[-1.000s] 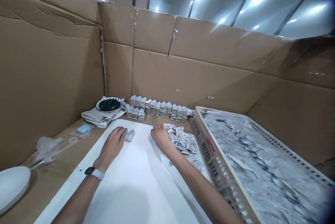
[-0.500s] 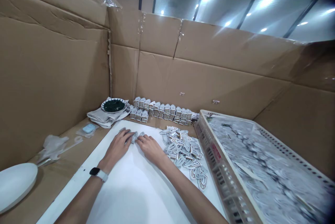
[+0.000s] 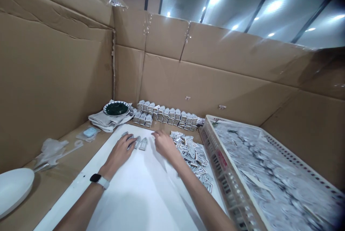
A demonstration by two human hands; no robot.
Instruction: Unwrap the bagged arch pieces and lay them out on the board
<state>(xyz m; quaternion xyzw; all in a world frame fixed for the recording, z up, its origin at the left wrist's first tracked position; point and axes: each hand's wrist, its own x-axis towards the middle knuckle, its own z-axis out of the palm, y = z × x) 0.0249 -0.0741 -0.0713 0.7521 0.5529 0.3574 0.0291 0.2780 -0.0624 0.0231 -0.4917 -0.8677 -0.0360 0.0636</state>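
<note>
Small grey arch-shaped plates with slots (image 3: 142, 144) lie in a short row on the white board (image 3: 129, 195). My left hand (image 3: 122, 152) rests over the left part of this row, its fingers spread and touching the plates, partly covering them. To the right of the row, my right hand (image 3: 165, 146) is over the board with its index finger stretched to the left. Nothing shows in it. Right beside that hand is a loose heap of the same plates (image 3: 191, 148), partly hidden by my forearm.
Stacked plates (image 3: 172, 116) line the back. A cream plastic crate (image 3: 234, 188) with clear-wrapped contents stands at right. A dish of dark green stuff (image 3: 116, 108) sits on folded cloth (image 3: 102, 121). At left are a blue item (image 3: 90, 132), plastic film and a white round object (image 3: 16, 189).
My right hand has left the row and moved right towards the heap, uncovering the plates at the row's right end. My left hand has barely moved.
</note>
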